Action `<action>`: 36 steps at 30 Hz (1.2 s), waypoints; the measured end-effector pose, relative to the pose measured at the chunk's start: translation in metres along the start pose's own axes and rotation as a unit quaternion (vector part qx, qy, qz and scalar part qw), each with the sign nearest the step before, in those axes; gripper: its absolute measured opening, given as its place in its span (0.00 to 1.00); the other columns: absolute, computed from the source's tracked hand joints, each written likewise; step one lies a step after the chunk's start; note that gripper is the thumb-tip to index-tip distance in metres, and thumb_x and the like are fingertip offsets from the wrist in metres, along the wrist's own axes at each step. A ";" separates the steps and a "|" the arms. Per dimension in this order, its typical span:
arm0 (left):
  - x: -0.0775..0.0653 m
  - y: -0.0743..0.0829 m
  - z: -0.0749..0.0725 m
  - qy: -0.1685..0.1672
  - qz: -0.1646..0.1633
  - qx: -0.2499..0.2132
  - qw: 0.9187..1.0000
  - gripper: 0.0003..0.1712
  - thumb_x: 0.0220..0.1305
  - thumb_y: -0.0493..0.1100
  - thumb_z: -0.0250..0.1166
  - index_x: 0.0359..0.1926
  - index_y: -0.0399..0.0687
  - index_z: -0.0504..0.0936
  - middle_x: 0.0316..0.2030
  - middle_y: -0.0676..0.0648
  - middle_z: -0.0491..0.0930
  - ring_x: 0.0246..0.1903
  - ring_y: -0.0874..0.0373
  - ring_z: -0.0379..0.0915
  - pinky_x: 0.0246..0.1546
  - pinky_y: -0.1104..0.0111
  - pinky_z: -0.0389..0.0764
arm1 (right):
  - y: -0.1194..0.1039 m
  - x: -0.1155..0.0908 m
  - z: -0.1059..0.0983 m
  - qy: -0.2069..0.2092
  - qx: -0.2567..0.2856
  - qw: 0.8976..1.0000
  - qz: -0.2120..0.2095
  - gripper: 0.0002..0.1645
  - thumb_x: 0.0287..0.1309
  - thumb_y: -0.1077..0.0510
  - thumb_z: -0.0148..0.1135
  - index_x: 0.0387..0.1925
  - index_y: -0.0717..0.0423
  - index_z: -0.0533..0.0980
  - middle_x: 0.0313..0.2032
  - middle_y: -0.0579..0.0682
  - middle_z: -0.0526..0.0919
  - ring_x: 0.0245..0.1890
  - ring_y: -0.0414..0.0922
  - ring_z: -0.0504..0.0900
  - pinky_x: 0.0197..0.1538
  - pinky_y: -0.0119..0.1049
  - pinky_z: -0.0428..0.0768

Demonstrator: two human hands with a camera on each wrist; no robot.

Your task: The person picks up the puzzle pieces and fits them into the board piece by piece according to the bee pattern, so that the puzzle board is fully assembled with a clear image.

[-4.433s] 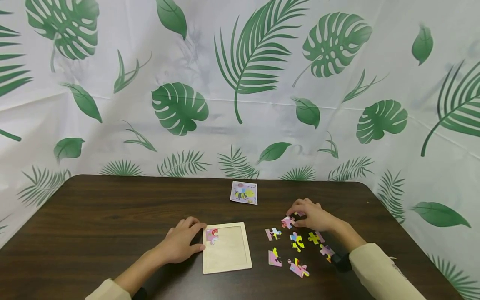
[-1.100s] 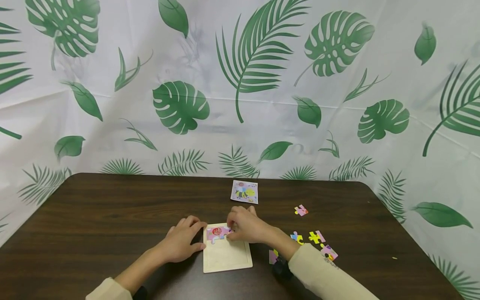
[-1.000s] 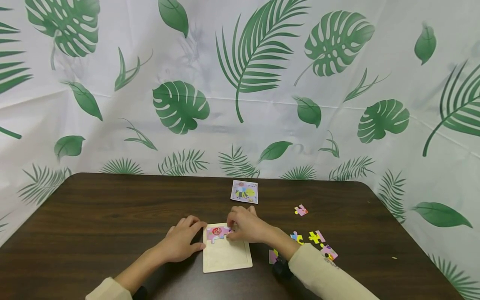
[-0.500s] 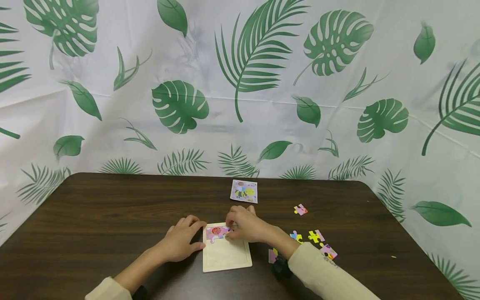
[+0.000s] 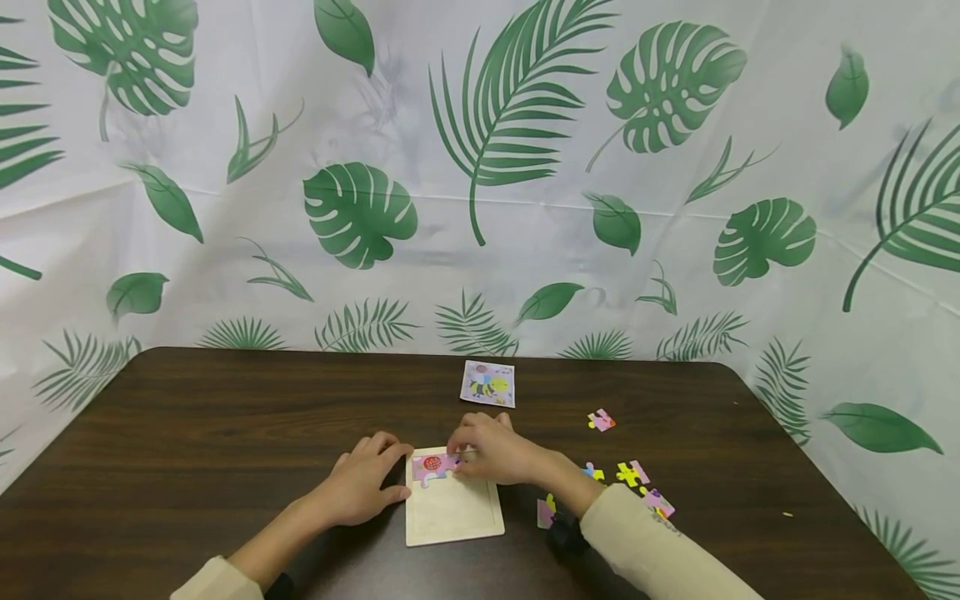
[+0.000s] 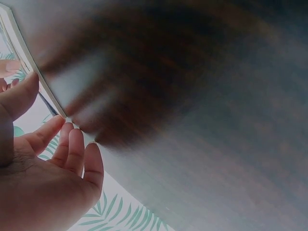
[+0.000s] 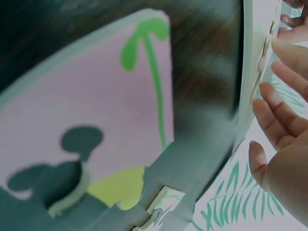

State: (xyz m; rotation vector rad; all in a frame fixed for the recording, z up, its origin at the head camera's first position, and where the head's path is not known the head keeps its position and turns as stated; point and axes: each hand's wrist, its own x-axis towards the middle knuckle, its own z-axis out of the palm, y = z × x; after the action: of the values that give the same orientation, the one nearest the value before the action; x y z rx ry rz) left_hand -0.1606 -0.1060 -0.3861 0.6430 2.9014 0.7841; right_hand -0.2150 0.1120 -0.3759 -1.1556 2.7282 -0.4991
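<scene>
A pale wooden puzzle tray (image 5: 454,510) lies flat on the table, with joined pink puzzle pieces (image 5: 432,463) showing a red round shape in its upper left corner. My left hand (image 5: 363,482) rests at the tray's left edge, index finger by the upper corner and thumb lower down. In the left wrist view its other fingers (image 6: 94,161) lie loosely beside the rim. Over the tray's upper right part, my right hand (image 5: 495,450) pinches a puzzle piece (image 5: 456,461) between thumb and index finger beside the joined ones. The fingers mostly hide that piece.
Right of the tray lie loose pieces: a pink one (image 5: 602,420), a yellow one (image 5: 632,473), a purple one (image 5: 658,502) and a pink-yellow one (image 5: 547,512). The right forearm and sleeve cover part of this area. A bee picture card (image 5: 487,384) lies behind the tray.
Over four seconds, my right hand has moved left from the loose pieces to the tray, carrying the red-marked piece in. Within the last second it shifts slightly left. My left hand stays put.
</scene>
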 end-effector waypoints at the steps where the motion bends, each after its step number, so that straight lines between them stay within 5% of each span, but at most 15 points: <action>1: 0.000 0.000 0.000 0.000 0.000 -0.001 1.000 0.26 0.53 0.46 0.68 0.52 0.43 0.74 0.48 0.44 0.69 0.50 0.45 0.63 0.41 0.47 0.65 | 0.000 0.000 0.000 -0.001 0.001 1.000 -0.004 0.08 0.50 0.56 0.67 0.34 0.50 0.79 0.33 0.43 0.73 0.39 0.40 0.70 0.38 0.39 0.55; 36: 0.000 0.000 0.002 0.009 0.005 -0.007 1.000 0.26 0.53 0.44 0.68 0.53 0.40 0.74 0.48 0.44 0.69 0.50 0.45 0.63 0.41 0.47 0.65 | 0.005 -0.002 0.001 -0.009 0.015 1.000 -0.008 0.08 0.52 0.55 0.66 0.36 0.47 0.80 0.33 0.43 0.73 0.38 0.40 0.69 0.37 0.37 0.55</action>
State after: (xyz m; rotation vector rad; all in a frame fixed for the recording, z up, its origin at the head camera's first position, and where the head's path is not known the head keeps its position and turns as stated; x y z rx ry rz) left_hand -0.1599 -0.1050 -0.3877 0.6527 2.9082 0.8143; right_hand -0.2169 0.1167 -0.3785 -1.1705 2.6891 -0.5280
